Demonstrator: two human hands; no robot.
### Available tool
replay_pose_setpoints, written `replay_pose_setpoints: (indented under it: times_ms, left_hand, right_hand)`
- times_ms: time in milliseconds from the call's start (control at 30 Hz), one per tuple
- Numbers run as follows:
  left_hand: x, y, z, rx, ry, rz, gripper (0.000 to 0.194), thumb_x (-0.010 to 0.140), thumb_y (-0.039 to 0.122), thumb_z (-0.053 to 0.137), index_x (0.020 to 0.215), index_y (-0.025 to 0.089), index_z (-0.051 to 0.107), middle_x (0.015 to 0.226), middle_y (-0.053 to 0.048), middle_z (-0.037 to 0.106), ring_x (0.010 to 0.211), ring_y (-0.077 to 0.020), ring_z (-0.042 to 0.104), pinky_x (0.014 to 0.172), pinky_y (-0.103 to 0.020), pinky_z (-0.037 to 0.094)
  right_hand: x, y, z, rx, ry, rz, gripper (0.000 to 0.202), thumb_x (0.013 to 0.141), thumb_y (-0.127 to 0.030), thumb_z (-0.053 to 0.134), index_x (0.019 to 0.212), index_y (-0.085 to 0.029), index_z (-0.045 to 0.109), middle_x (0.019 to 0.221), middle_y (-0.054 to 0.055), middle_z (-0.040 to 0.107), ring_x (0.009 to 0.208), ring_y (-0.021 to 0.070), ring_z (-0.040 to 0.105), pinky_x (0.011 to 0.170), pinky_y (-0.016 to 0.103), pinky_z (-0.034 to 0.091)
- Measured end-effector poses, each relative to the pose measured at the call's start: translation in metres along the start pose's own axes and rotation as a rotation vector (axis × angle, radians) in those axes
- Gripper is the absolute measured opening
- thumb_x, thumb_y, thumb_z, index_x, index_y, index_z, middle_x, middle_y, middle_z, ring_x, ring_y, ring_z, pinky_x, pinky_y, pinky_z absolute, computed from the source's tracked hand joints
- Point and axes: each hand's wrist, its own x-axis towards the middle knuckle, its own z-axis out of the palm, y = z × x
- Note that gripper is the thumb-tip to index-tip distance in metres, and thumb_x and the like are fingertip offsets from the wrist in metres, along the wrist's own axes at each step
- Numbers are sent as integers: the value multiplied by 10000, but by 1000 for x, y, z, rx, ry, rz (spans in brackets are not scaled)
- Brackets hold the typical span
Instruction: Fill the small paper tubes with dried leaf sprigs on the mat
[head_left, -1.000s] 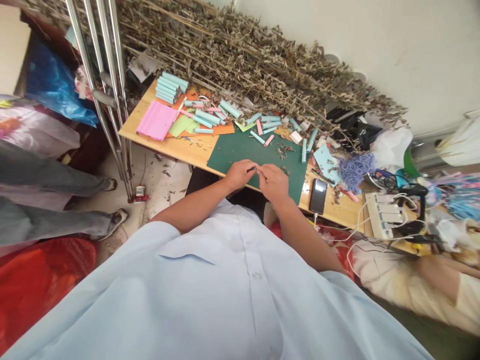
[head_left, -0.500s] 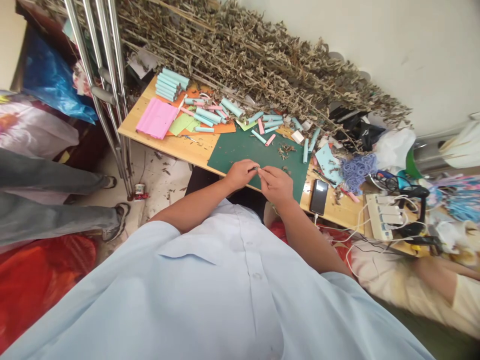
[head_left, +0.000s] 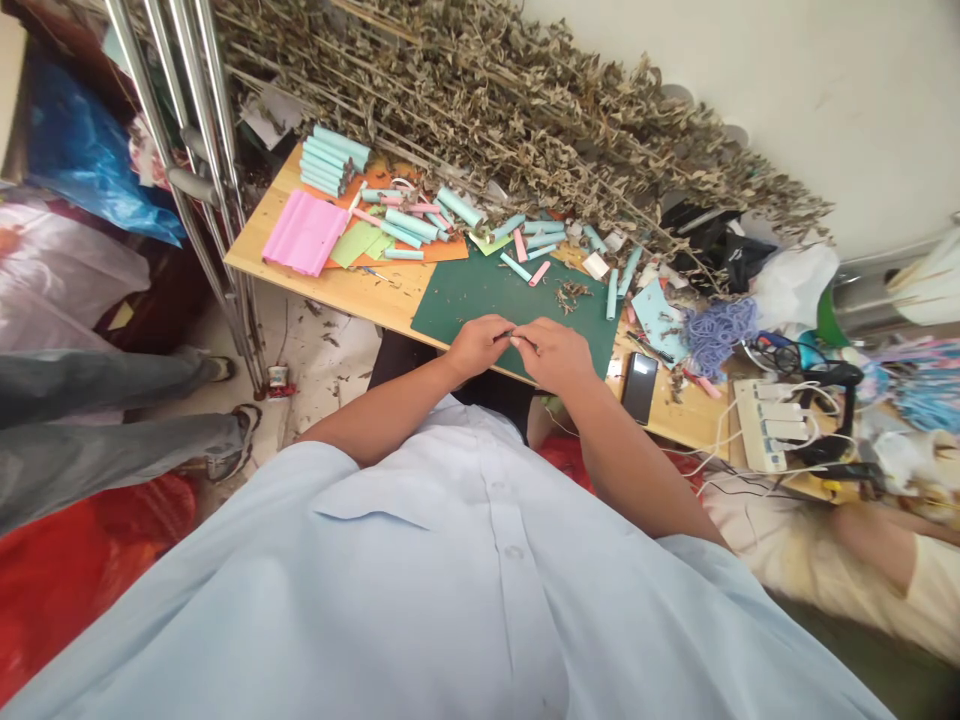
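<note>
At the near edge of a green mat [head_left: 461,295], my left hand [head_left: 476,345] and my right hand [head_left: 556,355] meet with their fingertips pinched together. A small dark bit shows between the fingertips, too small to name. Beyond my hands on the mat lie a short pink paper roll [head_left: 540,273], a blue paper roll [head_left: 515,267] and a little heap of dried leaf crumbs [head_left: 570,294]. More blue and pink rolls are scattered along the mat's far side. A pile of blue rolls [head_left: 328,160] and folded pink paper [head_left: 304,232] sit at the table's left end.
Dried leafy stalks [head_left: 525,120] are heaped along the wall. Metal crutches [head_left: 206,170] stand at the left, near another person's legs [head_left: 112,430]. On the right are a phone [head_left: 640,387], purple string [head_left: 716,335] and a power strip [head_left: 759,425] with cables. Another person sits there.
My right hand has turned slightly, its fingers now curled more over the pinched bit. Both hands stay together at the mat's edge. The view has shifted a little.
</note>
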Motion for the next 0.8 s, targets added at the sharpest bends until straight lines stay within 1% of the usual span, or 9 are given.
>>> replay_pose_setpoints:
  times_ms: [133,300,433,500,533,633,700,800]
  left_hand:
    - [1,1,0,-3,3,-1,185,975,218,590,1011,179,767,982,-74,750,948,-182,681,896,-308,541]
    - [1,1,0,25,24,3,164,971,215,602,949,174,759,924,-61,736,897,-172,670,861,-292,533]
    - [1,-1,-1,44,38,16,155,977,222,623,966,166,767,915,-55,735,872,-164,664,841,-279,520]
    - [2,-1,-1,55,44,1,148,976,226,636,980,167,772,898,-49,731,858,-159,660,825,-272,515]
    - [3,-1,-1,58,44,-10,141,973,233,650,985,170,775,889,-46,729,850,-158,658,818,-269,514]
    - [4,-2,0,57,47,-35,119,941,261,720,993,172,779,895,-44,732,840,-156,654,817,-270,512]
    - [5,-2,0,64,51,-48,119,920,267,752,988,173,780,904,-46,736,840,-157,651,818,-272,511]
    - [5,-3,0,83,49,-59,103,924,262,744,961,173,781,885,-44,732,838,-158,647,804,-273,503]
  right_hand:
    - [6,0,-4,-25,-55,-12,239,998,-329,557,998,-289,793,1015,44,749,888,228,657,702,335,446]
    - [11,-2,-3,-81,-70,-30,235,978,-280,560,984,-291,794,1031,48,755,894,236,666,708,337,451]
    - [14,-5,-4,-97,-80,-40,233,957,-260,570,949,-265,802,1025,65,759,882,244,673,723,352,471]
    - [14,-5,-6,-45,-48,-47,228,953,-266,577,917,-262,802,1019,59,766,878,237,677,743,351,489]
    - [14,-4,-7,-1,-11,-40,229,955,-277,578,911,-265,803,1012,53,770,883,233,681,761,349,500]
    - [10,3,-1,172,157,47,236,962,-309,576,941,-266,807,995,49,778,934,231,698,858,361,533]
    - [6,10,10,295,236,138,249,952,-314,573,996,-246,809,1021,64,785,959,237,711,919,395,548]
    - [-3,18,33,472,213,255,289,927,-326,585,1070,-213,809,1067,92,790,940,241,730,938,440,572]
